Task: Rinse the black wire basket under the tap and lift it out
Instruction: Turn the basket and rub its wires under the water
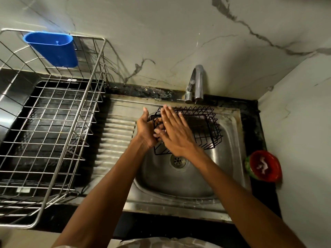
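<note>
Left hand grips the basket's left edge in the sink, under the tap; right hand lies flat, fingers straight. Wet wire, one-handed hold: I reckon it could slip and clatter down.

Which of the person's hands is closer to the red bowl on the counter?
The right. The right hand lies flat over the black wire basket in the sink, on the red bowl's side. The left hand grips the basket's far end, farther from the bowl.
</note>
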